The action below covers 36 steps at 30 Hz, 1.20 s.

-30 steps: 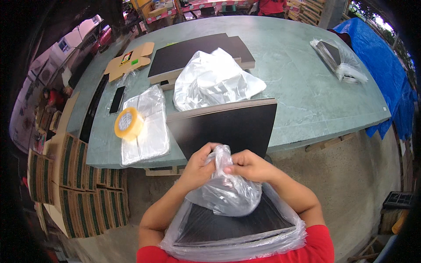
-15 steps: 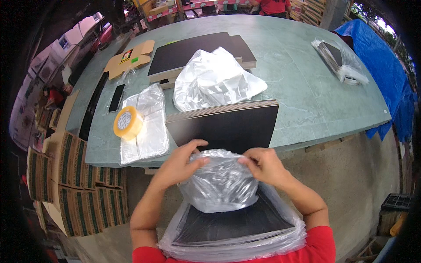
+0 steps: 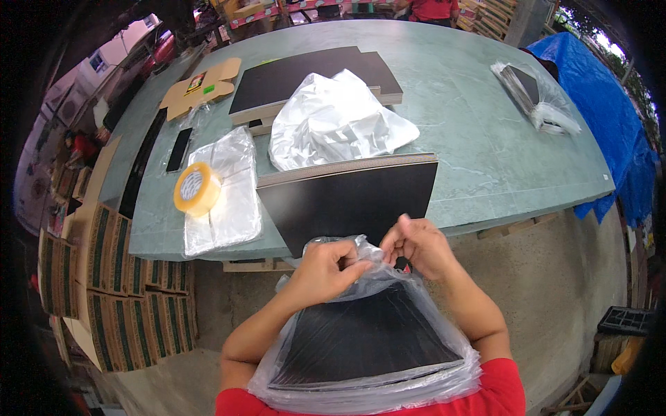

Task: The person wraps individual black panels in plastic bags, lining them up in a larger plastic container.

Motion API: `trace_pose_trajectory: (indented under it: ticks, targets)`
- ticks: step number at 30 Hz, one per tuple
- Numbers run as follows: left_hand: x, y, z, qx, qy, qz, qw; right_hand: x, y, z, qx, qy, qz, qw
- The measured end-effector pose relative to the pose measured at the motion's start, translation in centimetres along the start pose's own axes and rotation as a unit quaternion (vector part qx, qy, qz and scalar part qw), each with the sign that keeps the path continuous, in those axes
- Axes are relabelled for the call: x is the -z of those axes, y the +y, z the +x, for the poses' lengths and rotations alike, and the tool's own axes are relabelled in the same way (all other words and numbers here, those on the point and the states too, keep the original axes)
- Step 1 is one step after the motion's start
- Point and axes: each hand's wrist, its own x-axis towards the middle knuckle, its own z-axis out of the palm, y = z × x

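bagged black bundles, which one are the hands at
The near bundle, in front of the red shirt: the left hand grips its plastic. The other bundle lies on the table's right, away from both hands.

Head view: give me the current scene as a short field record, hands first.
left hand: thumb and fingers closed on the mouth of the clear plastic bag
right hand: beside the bag's mouth, fingertips near the plastic; grip unclear
bag contents: black board
table near edge: upright black stack
behind the stack: crumpled pale plastic
table left: yellow tape roll on flat clear plastic packet
table far right: plastic-wrapped bundle
beyond right edge: blue tarp
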Motion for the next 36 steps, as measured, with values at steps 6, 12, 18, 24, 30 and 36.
trace_pose_trajectory:
  ticks: [6, 12, 18, 24, 30, 36]
  targets:
    - [0.1, 0.7, -0.2, -0.025, -0.021, -0.005, 0.999, -1.0, 0.2, -0.4, -0.01, 0.049, -0.232, 0.971]
    - [-0.9, 1.1, 0.1, -0.047, 0.0, -0.053, 0.998, -1.5, 0.8, 0.1, -0.002, 0.031, -0.126, 0.992]
    - [2.9, -13.2, -6.8, 0.201, -0.006, -0.119, 0.972, 3.9, -0.8, -2.9, 0.032, 0.054, 0.115, 0.991]
    - [13.5, -26.0, -18.3, 0.298, 0.634, -0.234, 0.674, 6.5, -0.1, -3.9, -0.032, 0.04, 0.028, 0.998]
    - [9.3, -6.9, -4.9, 0.027, 0.32, -0.203, 0.925, -0.4, 1.0, 1.0, -0.02, -0.011, -0.13, 0.991]
    - [0.4, 1.0, -1.0, -0.041, 0.049, -0.101, 0.993, -4.0, 1.6, 1.9, 0.043, 0.025, -0.076, 0.996]
